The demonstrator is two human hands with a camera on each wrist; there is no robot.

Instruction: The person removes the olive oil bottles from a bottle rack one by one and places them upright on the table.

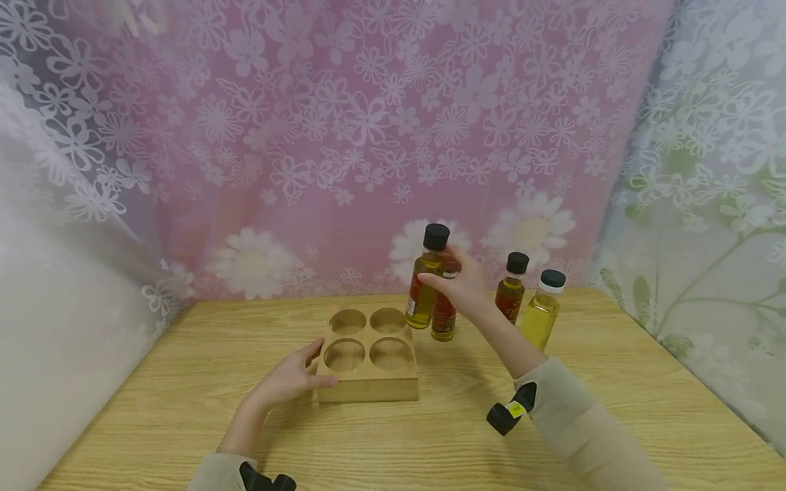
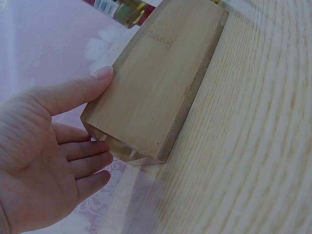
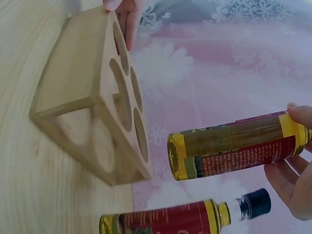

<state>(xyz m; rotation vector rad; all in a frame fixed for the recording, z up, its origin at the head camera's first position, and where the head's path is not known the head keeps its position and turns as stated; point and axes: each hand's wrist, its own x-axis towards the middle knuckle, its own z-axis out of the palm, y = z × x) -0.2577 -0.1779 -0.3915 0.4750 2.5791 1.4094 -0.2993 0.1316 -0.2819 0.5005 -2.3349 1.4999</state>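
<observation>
My right hand [image 1: 464,285] holds a dark-capped bottle of yellow-green oil [image 1: 421,300] with a red label around its upper part. The bottle is raised, its base just beyond the back right corner of a wooden bottle holder [image 1: 368,391] with round holes. In the right wrist view, the oil bottle [image 3: 234,148] is apart from the wooden holder [image 3: 73,63]. At the holder's near left corner, my left hand [image 1: 287,379] grips it. The left wrist view shows that hand's [image 2: 44,156] thumb on the holder's upper edge [image 2: 151,83] and its fingers by the open side.
Just right of the held bottle stands a similar red-labelled bottle [image 1: 443,317]. Farther right are another dark-capped bottle [image 1: 509,294] and a pale yellow oil bottle [image 1: 539,320], partly behind my right forearm. Flowered curtains [image 1: 368,136] enclose the wooden table [image 1: 233,341].
</observation>
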